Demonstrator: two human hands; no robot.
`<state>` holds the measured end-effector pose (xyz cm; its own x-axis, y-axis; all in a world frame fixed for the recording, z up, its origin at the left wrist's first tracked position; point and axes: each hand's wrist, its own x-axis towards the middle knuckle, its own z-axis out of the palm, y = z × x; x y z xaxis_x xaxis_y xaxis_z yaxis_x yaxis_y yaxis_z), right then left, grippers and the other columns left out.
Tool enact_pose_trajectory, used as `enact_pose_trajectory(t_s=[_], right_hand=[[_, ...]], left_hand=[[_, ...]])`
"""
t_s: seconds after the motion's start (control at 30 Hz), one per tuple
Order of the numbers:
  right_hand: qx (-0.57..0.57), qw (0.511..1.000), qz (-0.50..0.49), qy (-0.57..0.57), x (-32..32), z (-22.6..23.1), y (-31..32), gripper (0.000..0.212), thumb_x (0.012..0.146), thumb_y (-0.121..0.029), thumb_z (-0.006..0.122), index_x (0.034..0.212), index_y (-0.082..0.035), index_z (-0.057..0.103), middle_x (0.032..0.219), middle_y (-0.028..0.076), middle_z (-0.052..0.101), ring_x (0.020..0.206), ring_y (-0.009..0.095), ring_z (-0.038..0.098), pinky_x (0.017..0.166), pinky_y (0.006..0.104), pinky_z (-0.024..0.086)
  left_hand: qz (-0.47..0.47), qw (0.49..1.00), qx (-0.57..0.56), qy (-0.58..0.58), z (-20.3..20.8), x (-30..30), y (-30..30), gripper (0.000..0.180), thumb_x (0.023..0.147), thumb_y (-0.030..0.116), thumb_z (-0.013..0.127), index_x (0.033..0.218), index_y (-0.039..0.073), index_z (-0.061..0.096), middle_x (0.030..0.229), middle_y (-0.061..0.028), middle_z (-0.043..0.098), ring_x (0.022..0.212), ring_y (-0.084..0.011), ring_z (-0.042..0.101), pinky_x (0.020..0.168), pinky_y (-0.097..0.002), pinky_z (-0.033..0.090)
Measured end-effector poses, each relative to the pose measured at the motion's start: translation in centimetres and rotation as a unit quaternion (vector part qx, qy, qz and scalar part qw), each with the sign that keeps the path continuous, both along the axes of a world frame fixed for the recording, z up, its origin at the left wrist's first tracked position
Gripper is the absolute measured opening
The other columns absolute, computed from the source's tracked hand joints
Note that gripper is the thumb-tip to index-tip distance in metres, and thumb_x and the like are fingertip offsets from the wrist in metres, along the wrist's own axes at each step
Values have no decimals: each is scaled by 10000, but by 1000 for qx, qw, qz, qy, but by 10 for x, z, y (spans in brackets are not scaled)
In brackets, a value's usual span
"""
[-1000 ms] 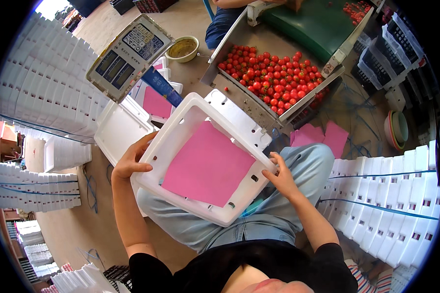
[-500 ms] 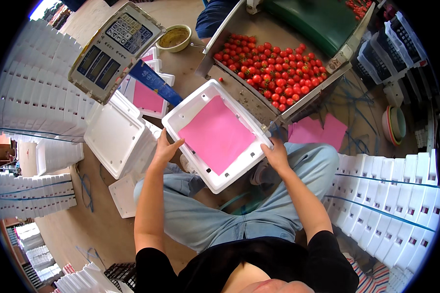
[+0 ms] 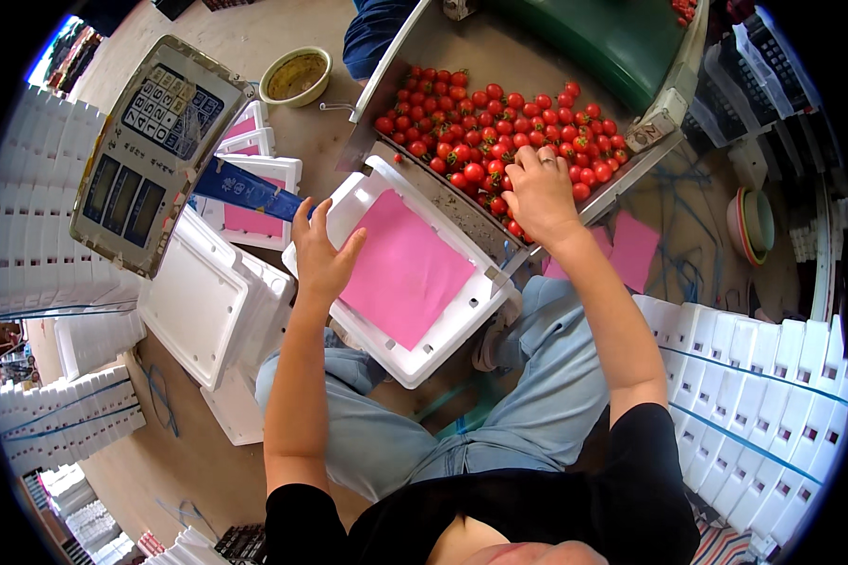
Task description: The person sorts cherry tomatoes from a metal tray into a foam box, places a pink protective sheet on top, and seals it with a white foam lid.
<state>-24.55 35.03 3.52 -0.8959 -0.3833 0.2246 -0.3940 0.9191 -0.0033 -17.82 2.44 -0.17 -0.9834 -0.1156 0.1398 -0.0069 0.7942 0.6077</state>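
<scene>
Up and away from the rim of the white crate (image 3: 462,325) since half a second ago, the right grip (image 3: 542,202) has crossed to a heap of red tomatoes (image 3: 505,127), while the left grip (image 3: 322,250) has opened along the crate's left side. Small and round, with green stems on some, the tomatoes lie in a metal tray (image 3: 481,52), beneath the right grip and spreading left and beyond it. They look light, smooth and probably slippery, firm but easily bruised or split; cupped fingers around their sides should suit them better than a hard pinch. The right grip is curled downward into the near edge of the heap, touching fruit, but its fingertips are hidden, and whether they have closed on any cannot be told. The left grip is spread wide, thumb well apart from the fingers, holding nothing; whether it touches the crate beneath is unclear. Stiff and likely light, the crate would be best held by opposite rims; it sits between the two grips and nearer the body, lined with a soft, thin pink sheet (image 3: 405,273). Left of the left grip stands a scale display (image 3: 155,151) on a blue post (image 3: 250,191).
</scene>
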Motion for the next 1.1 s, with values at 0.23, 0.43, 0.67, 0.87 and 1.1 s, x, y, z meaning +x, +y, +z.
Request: enact_pose_trajectory(t_s=[0.23,0.43,0.67,0.87,1.1], right_hand=[[-131,991,8,10,8,16,2,183,833,-181,721,963,-55,697,1000,81,624,1011,279,578,876,413,453],[-467,844,-255,63,48,12,104,249,978,-169,617,1158,1,642,1056,114,684,872,173,649,762,304,514],[-465,826,-315,50,-4,-50,206,415,969,-135,587,1341,28,501,1134,139,665,951,190,637,889,331,497],[-391,918,-61,-5,49,81,50,122,911,-24,618,1029,-12,642,972,94,659,884,211,643,810,338,500],[-105,913,356,-167,172,-38,-47,225,784,-108,658,1007,-83,648,965,95,644,974,299,612,966,478,428]], left_hand=[[-4,999,26,40,7,-24,-7,549,811,289,780,1255,19,602,1390,-228,482,1274,-380,491,1054,-433,407],[20,993,72,97,14,-50,-21,521,826,222,760,1256,-14,584,1345,-203,528,1249,-357,522,1047,-406,415],[18,951,-179,251,15,-136,7,524,927,288,616,1368,26,511,1338,-182,553,1295,-335,497,1129,-458,322],[38,947,-315,48,38,-166,7,237,907,206,542,1061,86,678,1132,-100,677,1150,-279,612,1012,-411,418],[79,974,-211,22,32,-131,2,218,885,96,544,1066,89,666,1124,-117,667,1071,-317,647,913,-443,495]])
